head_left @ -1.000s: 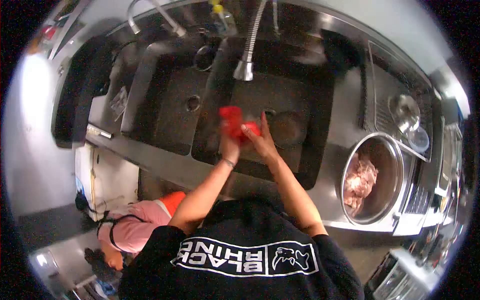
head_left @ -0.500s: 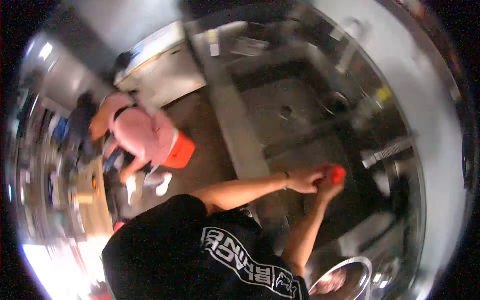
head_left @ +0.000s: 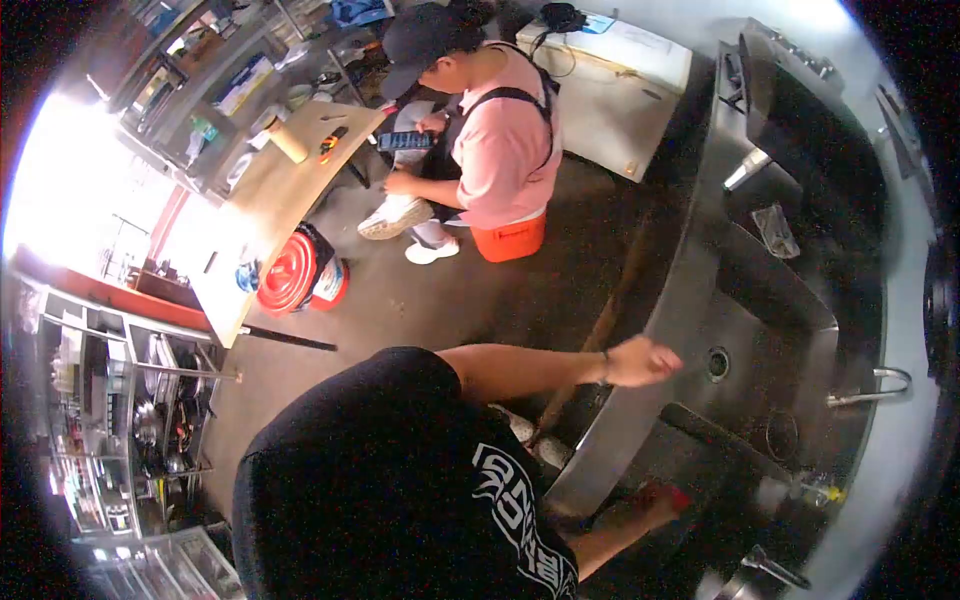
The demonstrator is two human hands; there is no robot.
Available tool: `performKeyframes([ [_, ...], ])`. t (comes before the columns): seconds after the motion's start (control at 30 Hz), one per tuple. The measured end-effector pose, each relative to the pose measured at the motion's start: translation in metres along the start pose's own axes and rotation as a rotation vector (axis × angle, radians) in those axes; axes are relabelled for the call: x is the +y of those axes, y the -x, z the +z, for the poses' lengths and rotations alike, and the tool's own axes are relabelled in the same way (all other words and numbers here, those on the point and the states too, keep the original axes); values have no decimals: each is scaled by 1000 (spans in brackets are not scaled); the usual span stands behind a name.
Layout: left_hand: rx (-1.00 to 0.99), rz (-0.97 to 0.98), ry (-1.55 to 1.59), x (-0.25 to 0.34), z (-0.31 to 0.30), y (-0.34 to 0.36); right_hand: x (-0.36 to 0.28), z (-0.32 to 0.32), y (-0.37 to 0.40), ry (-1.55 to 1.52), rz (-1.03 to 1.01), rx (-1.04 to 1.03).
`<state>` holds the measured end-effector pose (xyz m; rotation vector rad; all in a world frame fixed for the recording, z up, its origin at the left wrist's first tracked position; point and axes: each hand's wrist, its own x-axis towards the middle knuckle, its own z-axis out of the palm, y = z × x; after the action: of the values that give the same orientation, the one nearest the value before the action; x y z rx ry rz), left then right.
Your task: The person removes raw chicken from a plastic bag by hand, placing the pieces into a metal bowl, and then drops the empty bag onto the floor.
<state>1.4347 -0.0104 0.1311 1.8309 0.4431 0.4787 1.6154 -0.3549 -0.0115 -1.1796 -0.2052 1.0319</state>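
Observation:
My left hand [head_left: 642, 362], with a band at the wrist, hovers over the near rim of the metal sink [head_left: 640, 400]. Its fingers are curled in, and no object shows in them. Lower in the view, my right hand [head_left: 655, 505] is over the darker basin, closed round a small red object [head_left: 680, 497]. Shadow and blur hide what kind of thing it is. The hands are apart. Close to my left hand lies the round drain [head_left: 718, 364] of the basin.
A faucet [head_left: 870, 388] rises at the sink's far side, near a clear plastic bag [head_left: 776, 232]. Across the floor a person [head_left: 510, 150] sits on a red bucket [head_left: 510, 240] holding a phone [head_left: 405, 141]. A wooden table [head_left: 300, 180] and a red-lidded bucket [head_left: 290, 275] stand beyond.
My hands were together on the red object; now my left hand has come away and the right keeps it. The view has turned, bringing the seated person and table nearer the middle.

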Motion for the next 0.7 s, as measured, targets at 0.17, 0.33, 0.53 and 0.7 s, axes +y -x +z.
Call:
performKeyframes([
  [0.17, 540, -235, 291, -95, -95, 42, 18, 125, 13, 141, 74, 516],
  [0.33, 850, -619, -113, -171, -199, 145, 19, 157, 21, 341, 6, 734],
  [0.53, 1020, -1111, -77, -260, -288, 319, 23, 208, 38, 672, -157, 799],
  [0.7, 902, -1317, -137, -321, -333, 457, 35, 275, 36, 928, -318, 787],
])
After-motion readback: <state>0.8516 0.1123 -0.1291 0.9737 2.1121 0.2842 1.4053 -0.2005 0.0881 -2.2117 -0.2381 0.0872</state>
